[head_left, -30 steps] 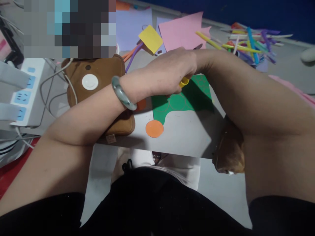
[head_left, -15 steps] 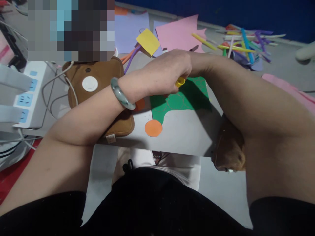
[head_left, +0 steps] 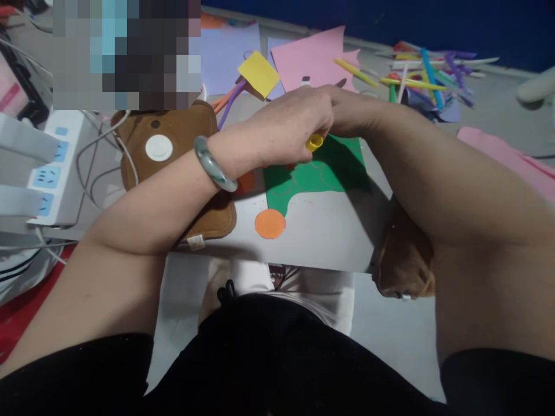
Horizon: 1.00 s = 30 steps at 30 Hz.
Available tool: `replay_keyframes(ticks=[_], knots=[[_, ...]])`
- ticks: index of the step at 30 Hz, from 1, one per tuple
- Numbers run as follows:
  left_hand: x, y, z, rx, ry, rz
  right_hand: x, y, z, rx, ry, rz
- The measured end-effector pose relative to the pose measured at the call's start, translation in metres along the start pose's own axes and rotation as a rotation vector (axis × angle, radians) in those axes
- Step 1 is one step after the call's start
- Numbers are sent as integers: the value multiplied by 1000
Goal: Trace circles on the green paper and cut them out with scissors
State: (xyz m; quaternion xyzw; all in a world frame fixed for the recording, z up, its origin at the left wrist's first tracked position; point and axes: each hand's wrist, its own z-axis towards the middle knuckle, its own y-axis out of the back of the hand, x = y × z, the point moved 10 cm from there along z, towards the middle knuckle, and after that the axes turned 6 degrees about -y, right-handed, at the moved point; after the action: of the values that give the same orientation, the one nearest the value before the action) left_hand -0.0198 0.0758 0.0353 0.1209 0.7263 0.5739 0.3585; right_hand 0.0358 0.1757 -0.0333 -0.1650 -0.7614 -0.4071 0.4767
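My left hand (head_left: 299, 118), below a wrist with a green-grey bangle (head_left: 212, 164), is closed with a small hollow yellow tube (head_left: 314, 142) poking out under its fingers. My right hand (head_left: 347, 110) comes in from the right and meets the left one; its fingers are hidden behind the left hand. Both are over a green paper sheet (head_left: 303, 179) that has circles drawn on it and a curved cut-out edge. An orange paper disc (head_left: 269, 223) lies by the sheet's lower corner. Another orange piece (head_left: 245, 184) is partly covered by my left forearm.
A brown plush pouch (head_left: 186, 133) and a white power strip (head_left: 60, 167) with cables lie at left. Pink paper (head_left: 307, 55), a yellow paper square (head_left: 259, 75) and several coloured strips (head_left: 429, 81) lie at the back. A brown furry object (head_left: 403, 254) is by my right arm.
Both hands stay together over the green sheet, still around the yellow tube. The whole view shifts very slightly; nothing is clearly picked up or let go.
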Motion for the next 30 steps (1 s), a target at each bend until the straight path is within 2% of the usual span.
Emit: replay_keyframes(ticks=[1, 3, 6, 12, 18, 20, 23, 25, 28, 30], knots=[[0, 0, 0, 3, 1, 6, -6, -2, 4, 69, -39, -53], [-1, 1, 0, -7, -8, 11, -15, -2, 4, 129, -99, -111], [1, 1, 0, -8, 6, 4, -15, 2, -4, 97, -137, -94], [2, 4, 1, -49, 9, -9, 0, -11, -19, 90, -121, -11], [-1, 5, 0, -85, -29, 27, -5, -7, -34, 56, -123, 39], [-2, 6, -1, -107, -45, 33, -3, 5, -44, -38, -72, 142], [-2, 6, 0, -105, -64, 48, -2, 34, -71, -319, 17, 309], [0, 4, 0, -70, -55, 49, -4, 41, -94, -439, 46, 318], [0, 1, 1, -13, -39, 27, -6, 34, -124, -469, 37, 153], [2, 1, 0, 4, -23, -36, -6, 23, -137, -434, 26, -140]])
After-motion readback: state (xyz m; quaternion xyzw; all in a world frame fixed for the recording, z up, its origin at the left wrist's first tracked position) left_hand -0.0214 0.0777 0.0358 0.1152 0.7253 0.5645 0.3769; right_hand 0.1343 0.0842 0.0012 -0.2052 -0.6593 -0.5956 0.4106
